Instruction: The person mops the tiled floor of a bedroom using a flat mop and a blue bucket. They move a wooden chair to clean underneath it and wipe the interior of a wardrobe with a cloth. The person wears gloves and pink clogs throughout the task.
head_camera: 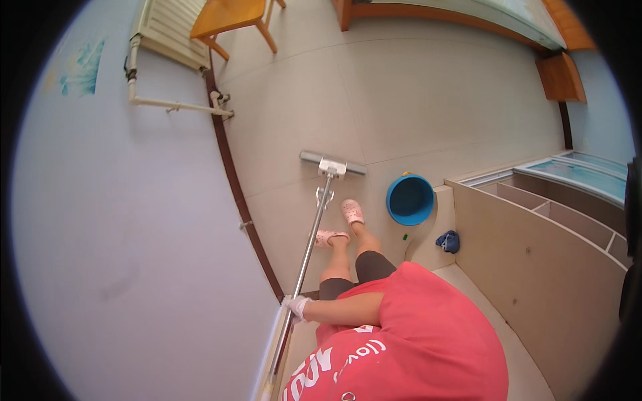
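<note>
My right hand (299,307), in a whitish glove, is closed around the metal pole (313,233) of a flat sponge mop. The pole slants from the bottom edge up to the mop's white head bracket (332,168). Its long grey sponge head (356,169) rests on the tiled floor, just ahead of my feet in pink clogs (352,210). My left hand is out of view. To the right of the feet stands a blue bucket (410,199), its inside dark.
A wall with a dark baseboard (231,170) runs along the left, with radiator pipes (175,106) and a wooden chair (230,20) farther on. At right are a cabinet panel (521,250) and a crumpled blue cloth (449,241). A small green object (405,237) lies near the bucket.
</note>
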Available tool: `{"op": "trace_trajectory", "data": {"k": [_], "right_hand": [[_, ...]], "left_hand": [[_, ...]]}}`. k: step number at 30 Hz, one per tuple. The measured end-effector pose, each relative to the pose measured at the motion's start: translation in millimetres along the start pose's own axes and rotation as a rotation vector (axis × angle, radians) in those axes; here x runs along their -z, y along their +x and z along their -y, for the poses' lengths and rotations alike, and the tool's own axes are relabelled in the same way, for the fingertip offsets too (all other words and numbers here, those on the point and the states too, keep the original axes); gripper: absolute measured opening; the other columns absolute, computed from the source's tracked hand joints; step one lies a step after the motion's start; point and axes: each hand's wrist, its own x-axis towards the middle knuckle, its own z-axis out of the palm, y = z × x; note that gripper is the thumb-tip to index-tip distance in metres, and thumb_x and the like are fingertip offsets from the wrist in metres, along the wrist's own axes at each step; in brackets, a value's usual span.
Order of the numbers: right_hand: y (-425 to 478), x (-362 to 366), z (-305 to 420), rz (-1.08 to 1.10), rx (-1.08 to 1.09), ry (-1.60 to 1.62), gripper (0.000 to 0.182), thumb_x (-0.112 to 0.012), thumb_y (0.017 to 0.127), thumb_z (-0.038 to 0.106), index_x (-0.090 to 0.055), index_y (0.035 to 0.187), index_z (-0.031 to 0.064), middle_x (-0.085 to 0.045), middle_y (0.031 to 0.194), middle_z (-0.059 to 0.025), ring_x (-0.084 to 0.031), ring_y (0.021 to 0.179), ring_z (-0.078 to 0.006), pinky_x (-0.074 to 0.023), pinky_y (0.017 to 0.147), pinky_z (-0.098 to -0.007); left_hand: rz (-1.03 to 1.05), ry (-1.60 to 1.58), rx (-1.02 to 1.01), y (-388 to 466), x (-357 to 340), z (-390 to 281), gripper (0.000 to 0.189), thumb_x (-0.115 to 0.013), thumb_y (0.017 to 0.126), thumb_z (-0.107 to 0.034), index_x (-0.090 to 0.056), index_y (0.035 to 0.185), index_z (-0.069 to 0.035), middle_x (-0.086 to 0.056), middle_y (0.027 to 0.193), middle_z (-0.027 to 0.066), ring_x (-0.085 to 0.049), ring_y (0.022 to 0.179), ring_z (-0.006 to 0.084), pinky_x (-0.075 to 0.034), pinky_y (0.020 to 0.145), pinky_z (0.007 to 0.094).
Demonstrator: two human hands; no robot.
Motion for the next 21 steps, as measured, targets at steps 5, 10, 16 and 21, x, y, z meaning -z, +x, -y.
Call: {"op": "trace_trajectory", "data": {"k": [5,10,16,21], "right_hand": [[49.6,134.8,117.3,-0.259,0.452,0.116,0.026,-0.049,0.088,0.025,-0.059,0.083,0.0015,-0.063,0.073,-0.0152,-0.064,0.063,-0.0290,-0.0487,0.051,-0.0473],[12.9,333.5,293.1,-0.778,0.769,0.320,0.035,-0.040,0.095,0.039,-0.038,0.111,0.0071,-0.052,0.066,-0.0131,-0.056,0.052,-0.0261,-0.0494,0.045,-0.0416],[1.5,347.3,289.8,-0.812,0.554,0.338,0.039,-0.038,0.095,0.042,-0.045,0.106,0.0050,-0.055,0.070,-0.0122,-0.058,0.054,-0.0254,-0.0499,0.047,-0.0403],[58.4,161.5,117.2,-0.290,0.353,0.087,0.040,-0.052,0.088,0.042,-0.055,0.106,0.0070,-0.062,0.092,-0.0130,-0.061,0.079,-0.0319,-0.0520,0.058,-0.0532]], "left_hand": [[-0.166,-0.066,-0.239,61.7,9.7,-163.1,0.050,-0.056,0.080,-0.050,-0.066,0.099,-0.005,-0.066,0.088,0.0211,-0.064,0.087,0.0387,-0.050,0.073,0.0466],[-0.265,-0.095,-0.631,26.6,79.4,-408.4,0.042,-0.059,0.082,-0.044,-0.062,0.105,-0.009,-0.066,0.095,0.0185,-0.062,0.093,0.0377,-0.049,0.078,0.0446],[-0.230,0.023,-0.677,30.7,95.0,-408.8,0.039,-0.059,0.084,-0.039,-0.056,0.107,-0.008,-0.066,0.096,0.0193,-0.062,0.095,0.0373,-0.048,0.078,0.0457],[-0.097,0.072,-0.330,91.9,84.6,-180.6,0.052,-0.055,0.081,-0.054,-0.060,0.109,-0.010,-0.063,0.106,0.0223,-0.059,0.103,0.0383,-0.047,0.085,0.0475]]}}
